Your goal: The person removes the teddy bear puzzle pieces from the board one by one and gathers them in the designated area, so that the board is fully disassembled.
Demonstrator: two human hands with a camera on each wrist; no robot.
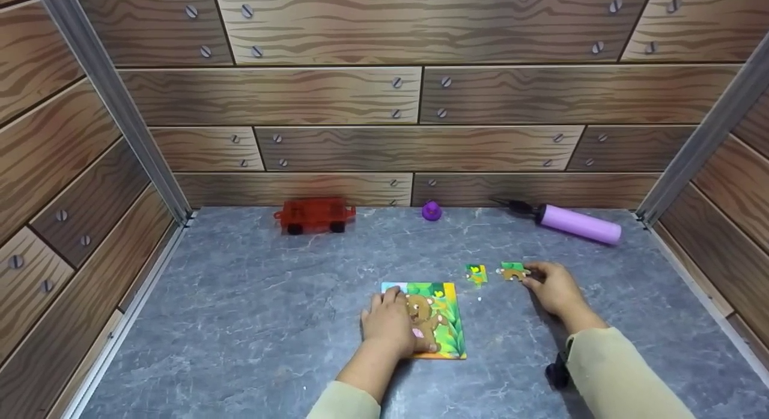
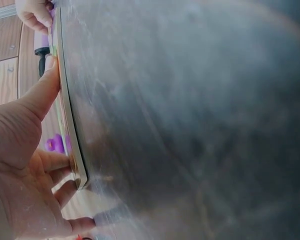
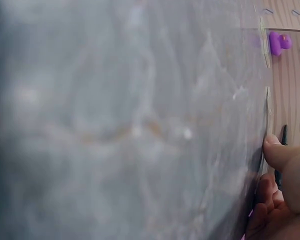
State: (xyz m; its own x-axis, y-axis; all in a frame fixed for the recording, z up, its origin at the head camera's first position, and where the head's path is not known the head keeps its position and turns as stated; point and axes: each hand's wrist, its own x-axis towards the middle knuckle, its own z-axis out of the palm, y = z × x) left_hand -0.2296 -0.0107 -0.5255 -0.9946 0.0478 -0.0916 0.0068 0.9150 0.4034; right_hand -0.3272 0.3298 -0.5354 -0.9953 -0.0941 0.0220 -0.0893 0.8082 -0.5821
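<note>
A square jigsaw puzzle point(image 1: 447, 320) with a brown bear on green leaves lies flat on the grey table. My left hand point(image 1: 386, 323) rests over its left part, covering some of the picture; in the left wrist view its fingers are spread along the puzzle's edge point(image 2: 72, 125). Farther right, my right hand point(image 1: 556, 290) pinches the right end of a green and brown puzzle piece point(image 1: 512, 271) between thumb and fingers. In the right wrist view the thumb point(image 3: 274, 147) lies at the thin edge of that piece. Another loose puzzle piece point(image 1: 476, 273), green and yellow, lies left of it.
Along the back wall stand a clear red toy wagon point(image 1: 315, 214) with black wheels and a small purple rubber duck point(image 1: 431, 211). A lilac hand pump point(image 1: 580, 225) with a black nozzle lies at the back right. Wood-patterned walls point(image 1: 324, 94) enclose the table on three sides.
</note>
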